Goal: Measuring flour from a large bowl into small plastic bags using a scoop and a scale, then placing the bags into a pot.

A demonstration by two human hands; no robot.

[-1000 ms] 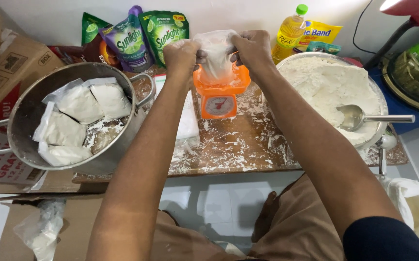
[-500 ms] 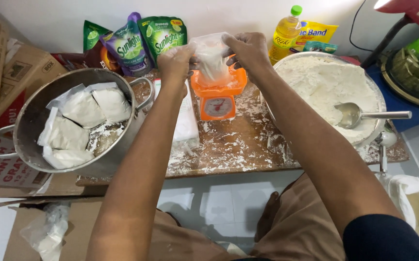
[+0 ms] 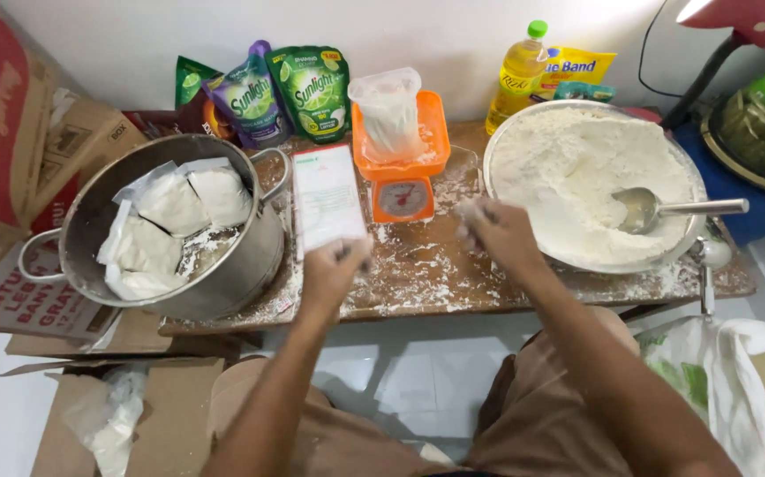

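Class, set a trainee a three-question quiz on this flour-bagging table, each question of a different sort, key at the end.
1. True or false: the clear bag of flour stands on the orange scale.
2. Where does the metal spoon lie? A) steel pot B) big flour bowl C) floor
3. Fill in: the left hand is at the near edge of a flat white ____.

Key: 1 true. 2 B, the flour bowl, not the steel pot of filled bags. 3 packet; the right hand is empty.

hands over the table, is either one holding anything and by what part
Neither holds anything. The left hand hovers by the near end of the white packet; the right hand is bare. The clear bag stands alone on the orange scale.
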